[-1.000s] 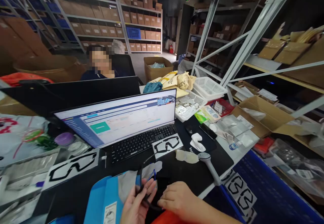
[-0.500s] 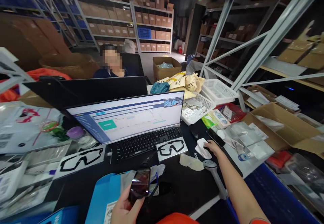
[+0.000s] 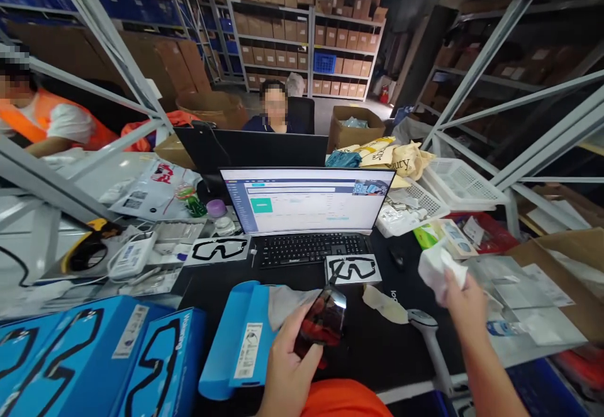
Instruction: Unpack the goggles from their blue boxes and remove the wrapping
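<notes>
My left hand (image 3: 287, 366) is closed around a pair of dark goggles (image 3: 324, 319) with a glossy reddish lens, held over the black desk mat (image 3: 372, 348). My right hand (image 3: 465, 304) is raised at the right and grips a white crumpled cloth (image 3: 438, 269). An open blue goggle box (image 3: 240, 338) with grey wrapping (image 3: 290, 300) lies just left of the goggles. A grey barcode scanner (image 3: 427, 335) lies between my two hands.
A monitor (image 3: 306, 200) and black keyboard (image 3: 314, 248) stand ahead, with goggle-print cards (image 3: 353, 269) beside them. Blue boxes (image 3: 94, 354) sit at near left. A white basket (image 3: 460, 181), packets and an open carton (image 3: 561, 266) fill the right. Two people sit behind the desk.
My right hand picked the white cloth off the mat and lifted it. The left hand tipped the goggles to the right. My view swung left, showing blue boxes and a second person.
</notes>
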Motion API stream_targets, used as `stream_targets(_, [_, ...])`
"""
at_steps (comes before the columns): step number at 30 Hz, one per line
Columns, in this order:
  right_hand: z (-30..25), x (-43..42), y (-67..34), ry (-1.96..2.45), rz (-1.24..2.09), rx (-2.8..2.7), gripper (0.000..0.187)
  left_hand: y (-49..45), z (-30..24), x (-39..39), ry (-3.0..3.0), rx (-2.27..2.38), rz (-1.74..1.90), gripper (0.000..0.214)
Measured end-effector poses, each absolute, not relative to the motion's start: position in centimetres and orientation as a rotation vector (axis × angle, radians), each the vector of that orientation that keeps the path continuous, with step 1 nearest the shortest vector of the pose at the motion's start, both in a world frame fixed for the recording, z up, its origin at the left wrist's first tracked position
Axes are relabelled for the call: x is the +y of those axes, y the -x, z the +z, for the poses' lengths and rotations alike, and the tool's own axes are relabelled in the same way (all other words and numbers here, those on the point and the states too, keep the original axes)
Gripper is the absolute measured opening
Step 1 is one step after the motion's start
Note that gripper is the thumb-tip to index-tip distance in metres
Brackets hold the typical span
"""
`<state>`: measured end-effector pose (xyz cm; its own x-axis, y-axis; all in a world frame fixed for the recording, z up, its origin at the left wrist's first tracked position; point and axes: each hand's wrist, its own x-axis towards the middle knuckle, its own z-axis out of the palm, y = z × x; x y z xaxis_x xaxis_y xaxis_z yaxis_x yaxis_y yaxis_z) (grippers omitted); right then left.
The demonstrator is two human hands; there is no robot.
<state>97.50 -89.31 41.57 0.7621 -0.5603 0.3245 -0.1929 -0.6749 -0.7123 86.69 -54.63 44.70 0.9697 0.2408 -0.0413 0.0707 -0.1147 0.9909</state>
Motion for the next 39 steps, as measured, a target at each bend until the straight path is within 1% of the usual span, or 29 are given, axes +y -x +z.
stream_targets(1, [41.7,-87.6,-96.3,2.098,-0.581,0.55,0.058,-86.4,44.9,-54.8,-1.691,0.221,0.154,0.049])
stream_targets(2, [41.7,-85.4,-94.9,1.869,-0.446,0.515,0.063,-86.2,45.0,-54.9,-1.696,0.198,0.159,0.05])
stream_targets(3, [41.6,-82.9,-93.5,1.679,-0.334,0.468,0.064,-85.9,45.1,-55.0,-1.7,0.169,0.163,0.051])
stream_targets(5, [41.6,-77.8,-90.6,1.416,-0.114,0.33,0.059,-85.5,45.2,-55.1,-1.712,0.103,0.168,0.054])
stream_targets(7, [42.1,-73.8,-88.0,1.33,0.117,0.11,0.054,-85.0,45.4,-55.3,-1.732,0.078,0.205,0.057])
stream_targets(8, [42.5,-72.6,-87.0,1.333,0.206,-0.012,0.054,-84.7,45.4,-55.4,-1.741,0.086,0.245,0.058])
stream_targets(11, [44.1,-71.3,-85.6,1.367,0.324,-0.31,0.056,-83.9,45.4,-55.6,-1.759,0.091,0.405,0.057])
stream_targets(13, [45.2,-71.5,-85.8,1.358,0.34,-0.406,0.047,-83.5,45.3,-55.8,-1.781,0.06,0.459,0.055])
stream_targets(16, [45.9,-71.4,-86.2,1.336,0.341,-0.433,0.026,-83.2,45.0,-55.9,-1.799,0.023,0.495,0.053])
stream_targets(18, [45.9,-70.5,-86.2,1.361,0.228,-0.381,0.015,-83.3,44.8,-56.0,-1.816,-0.03,0.56,0.054])
stream_targets(19, [45.7,-69.9,-86.1,1.384,0.138,-0.331,0.017,-83.4,44.6,-56.1,-1.835,-0.078,0.6,0.056])
stream_targets(21, [45.5,-68.7,-86.0,1.4,-0.032,-0.2,0.037,-83.6,44.3,-56.2,-1.875,-0.17,0.666,0.06])
stream_targets(23, [45.5,-67.9,-86.2,1.364,-0.085,-0.084,0.052,-83.8,44.0,-56.2,-1.893,-0.211,0.68,0.06])
stream_targets(25, [46.0,-67.7,-86.8,1.29,-0.064,-0.007,0.058,-83.9,43.6,-56.0,-1.908,-0.213,0.653,0.059])
stream_targets(29, [47.4,-68.0,-88.8,1.062,0.068,0.113,0.06,-84.1,43.3,-55.1,-2.01,-0.39,0.622,0.066])
stream_targets(32, [47.2,-67.3,-89.2,0.986,0.089,0.189,0.054,-84.3,43.3,-54.5,-2.035,-0.408,0.605,0.064])
stream_targets(36, [44.6,-65.7,-87.1,1.199,-0.132,0.259,0.044,-84.7,43.3,-54.1,-1.963,-0.259,0.567,0.059])
stream_targets(39, [44.2,-66.1,-86.4,1.375,-0.114,0.102,0.046,-84.6,43.0,-53.7,-1.906,-0.194,0.486,0.06])
